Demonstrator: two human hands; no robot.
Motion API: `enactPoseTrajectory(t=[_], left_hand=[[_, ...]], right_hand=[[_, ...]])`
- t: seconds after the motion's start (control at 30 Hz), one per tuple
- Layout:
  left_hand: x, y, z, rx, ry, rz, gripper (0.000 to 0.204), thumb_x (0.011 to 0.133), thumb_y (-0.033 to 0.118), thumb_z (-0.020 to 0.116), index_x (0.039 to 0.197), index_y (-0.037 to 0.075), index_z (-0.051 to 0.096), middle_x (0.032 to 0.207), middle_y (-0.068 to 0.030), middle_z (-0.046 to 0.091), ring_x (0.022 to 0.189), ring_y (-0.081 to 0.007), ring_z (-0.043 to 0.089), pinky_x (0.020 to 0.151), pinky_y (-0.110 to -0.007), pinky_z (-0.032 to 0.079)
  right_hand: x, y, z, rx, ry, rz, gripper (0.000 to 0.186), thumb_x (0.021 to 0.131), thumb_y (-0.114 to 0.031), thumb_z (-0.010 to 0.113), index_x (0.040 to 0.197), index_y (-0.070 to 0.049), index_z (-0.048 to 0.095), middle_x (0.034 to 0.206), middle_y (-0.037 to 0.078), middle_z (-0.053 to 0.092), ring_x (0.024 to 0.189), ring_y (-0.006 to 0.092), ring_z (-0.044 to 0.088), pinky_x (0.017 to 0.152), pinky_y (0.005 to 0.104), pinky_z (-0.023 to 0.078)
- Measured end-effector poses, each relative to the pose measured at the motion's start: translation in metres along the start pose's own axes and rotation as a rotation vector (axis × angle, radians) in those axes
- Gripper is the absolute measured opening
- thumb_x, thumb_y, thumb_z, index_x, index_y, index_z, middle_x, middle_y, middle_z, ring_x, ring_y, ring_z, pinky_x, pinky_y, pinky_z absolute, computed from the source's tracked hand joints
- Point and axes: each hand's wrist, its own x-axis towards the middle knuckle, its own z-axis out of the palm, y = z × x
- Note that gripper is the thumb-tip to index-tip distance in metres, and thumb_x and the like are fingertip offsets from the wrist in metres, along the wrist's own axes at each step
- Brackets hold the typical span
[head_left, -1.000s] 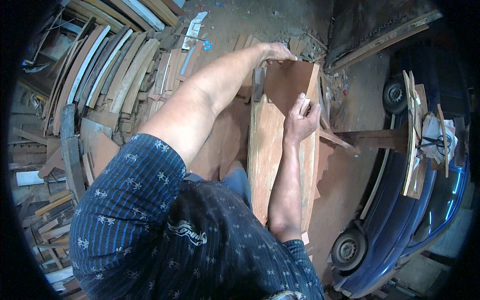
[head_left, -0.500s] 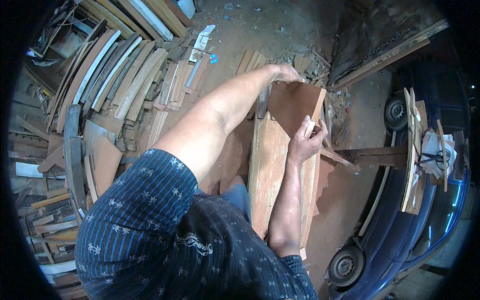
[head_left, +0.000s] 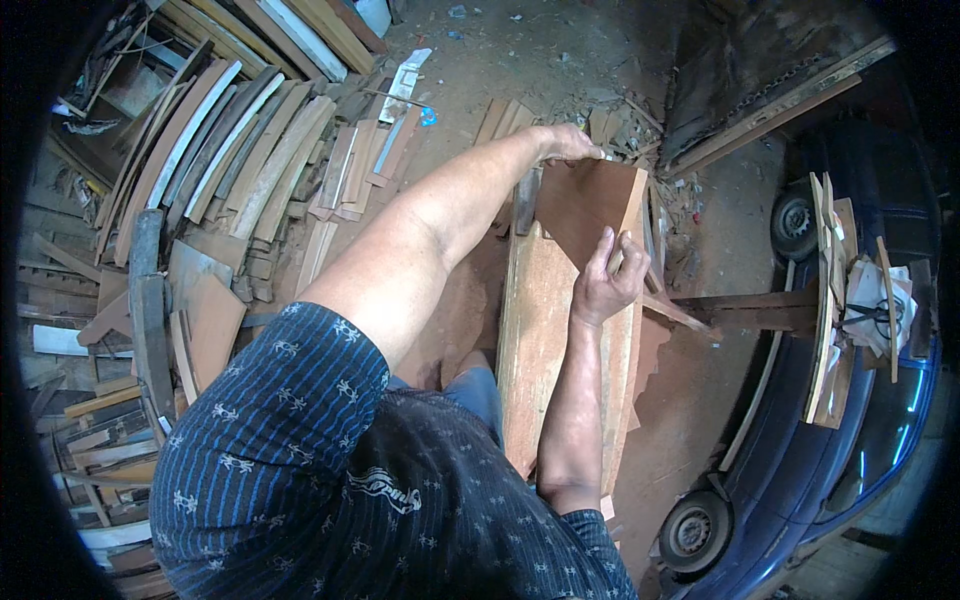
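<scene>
A brown board (head_left: 585,200) with a pale edge lies at the far end of a long, light wooden plank surface (head_left: 540,360). My left hand (head_left: 572,145) grips the board's far edge, its fingertips partly hidden behind it. At the board's near right corner, my right hand (head_left: 610,280) is closed on the edge with thumb and fingers; whether anything small is also between them I cannot make out. A dark wooden piece (head_left: 525,200) shows just left of the board.
Stacked planks (head_left: 200,150) fill the left side. Scrap wood (head_left: 500,120) lies on the dirt floor (head_left: 470,60) beyond the work. A dark panel (head_left: 760,80) is at upper right. A blue car (head_left: 800,460) stands right, behind a narrow stand holding boards (head_left: 822,300).
Over the second the view has shifted, so the hands and board appear lower in the picture. Both hands keep hold of the board; my right fingers have slightly changed position on its edge.
</scene>
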Motion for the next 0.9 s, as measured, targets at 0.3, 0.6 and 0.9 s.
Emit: enactPoseTrajectory(t=[0.3,0.6,0.9], left_hand=[[-0.033,0.037,0.003,-0.011,-0.036,-0.03,0.072,0.091,0.066,0.062,0.137,0.011,0.065,0.133,-0.0117,0.067,0.115,-0.0284,0.065,0.08,-0.045,0.059],[-0.033,0.036,0.014,-0.009,0.016,-0.139,0.069,0.092,0.065,0.063,0.144,0.019,0.06,0.144,-0.0069,0.06,0.121,-0.0242,0.064,0.093,-0.045,0.054],[-0.04,0.031,0.006,0.034,0.032,-0.134,0.071,0.092,0.065,0.063,0.143,0.015,0.06,0.14,-0.0081,0.061,0.113,-0.0203,0.064,0.091,-0.04,0.055]], right_hand=[[-0.004,0.005,-0.006,-0.052,0.027,0.045,0.029,0.091,-0.015,0.08,0.108,0.0,0.062,0.1,0.015,0.068,0.089,0.0291,0.067,0.075,0.041,0.054],[-0.007,0.012,-0.005,-0.146,-0.023,0.094,0.034,0.082,-0.019,0.076,0.106,0.004,0.065,0.098,0.021,0.068,0.089,0.038,0.068,0.079,0.046,0.053],[-0.009,0.011,-0.006,-0.091,-0.078,0.116,0.027,0.081,-0.017,0.073,0.094,0.004,0.062,0.091,0.021,0.061,0.086,0.0414,0.062,0.076,0.0504,0.051]])
